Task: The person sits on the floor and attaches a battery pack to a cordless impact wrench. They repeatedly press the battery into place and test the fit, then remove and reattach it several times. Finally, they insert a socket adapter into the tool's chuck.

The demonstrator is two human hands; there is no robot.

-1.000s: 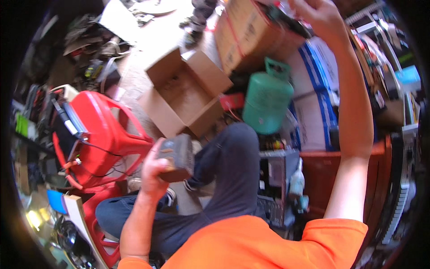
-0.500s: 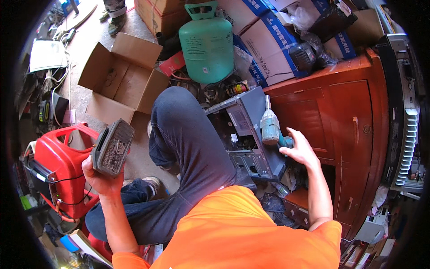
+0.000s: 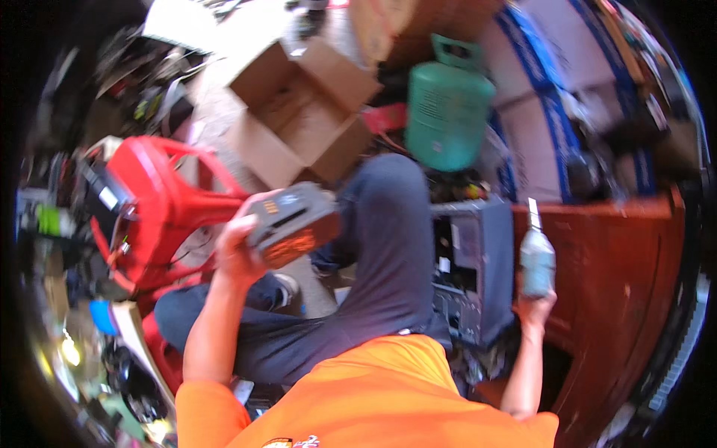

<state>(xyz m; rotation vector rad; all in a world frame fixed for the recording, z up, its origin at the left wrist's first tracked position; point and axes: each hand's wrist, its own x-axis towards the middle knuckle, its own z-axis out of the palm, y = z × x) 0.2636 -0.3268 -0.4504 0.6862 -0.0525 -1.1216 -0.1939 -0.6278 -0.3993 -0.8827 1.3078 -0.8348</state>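
Observation:
My left hand [image 3: 237, 246], raised over my left leg, is closed around a dark tool battery pack [image 3: 295, 220]. The pack's slotted side faces up, and an orange-red patch shows on its side. At the right, my right hand [image 3: 535, 308] grips a teal cordless driver [image 3: 538, 265] by its handle, which my fingers mostly hide. A slim metal nose on the driver points away from me. Just left of it stands a dark grey computer case [image 3: 485, 272] with an open side. The view is blurred by motion.
An open cardboard box [image 3: 299, 112] lies ahead, beside a green gas cylinder [image 3: 448, 112]. A red plastic stool [image 3: 153, 201] is tipped at the left. A red-brown wooden cabinet [image 3: 612, 276] stands at the right, with stacked white and blue cartons [image 3: 530, 134] behind.
My left hand has turned the battery pack over and moved it right. My right hand, open beside the driver before, has closed on it and lifted it. The whole view has shifted.

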